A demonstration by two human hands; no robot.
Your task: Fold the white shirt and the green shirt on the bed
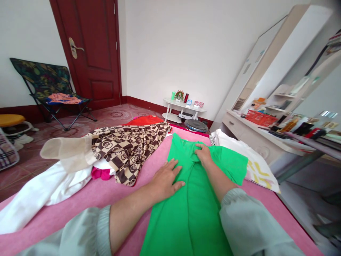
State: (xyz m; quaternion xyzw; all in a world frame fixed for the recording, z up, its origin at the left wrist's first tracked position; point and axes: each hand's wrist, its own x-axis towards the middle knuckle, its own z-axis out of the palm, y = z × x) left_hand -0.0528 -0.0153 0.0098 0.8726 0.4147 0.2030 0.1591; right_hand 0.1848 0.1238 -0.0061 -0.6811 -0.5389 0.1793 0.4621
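A bright green short-sleeved shirt lies spread lengthwise on the pink bed cover. Its right sleeve sticks out to the side, while no sleeve shows on the left; a long crease runs down the body. My left hand rests on the shirt's left edge, palm down with fingers spread. Near the collar, my right hand has its fingers closed on the green cloth. The bottom of the shirt runs out of view.
To the left lie a brown-and-cream patterned garment and a white garment. A white shirt with yellow letters is at right, beside a dressing table. A folding chair and low white table stand beyond.
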